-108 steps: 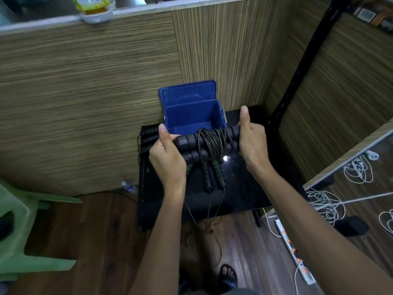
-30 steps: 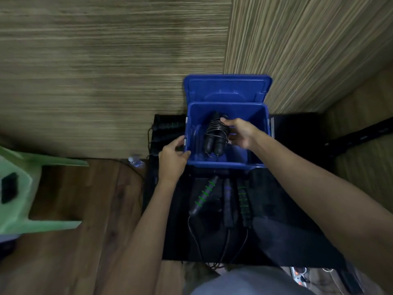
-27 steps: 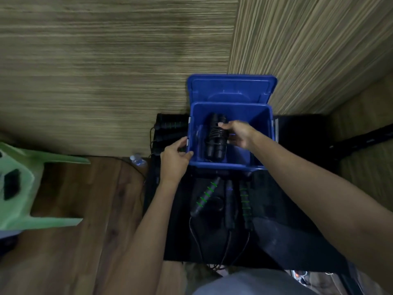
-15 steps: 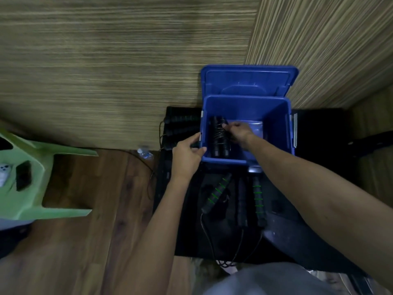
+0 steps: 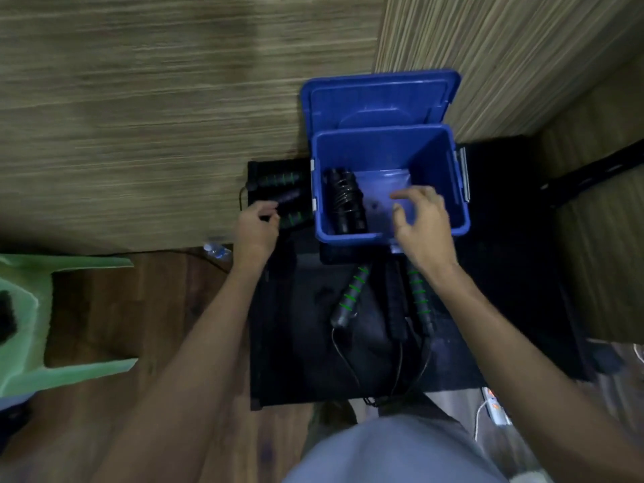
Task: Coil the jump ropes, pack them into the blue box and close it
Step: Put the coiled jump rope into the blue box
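Low in the frame, 3 uncoiled rope handles (image 5: 350, 294) lie on the black table (image 5: 289, 343), long axes pointing toward the blue box (image 5: 456, 190), cords trailing off the near edge. Above them the right hand (image 5: 423, 221) hovers over the box's front rim, fingers spread, holding nothing. The coiled rope (image 5: 345, 200) stands against the box's left wall. At centre left, the left hand (image 5: 256, 226) reaches more handles (image 5: 282, 196); whether it grips one is blurred. That hand is nearer them. The lid (image 5: 380, 99) stands open.
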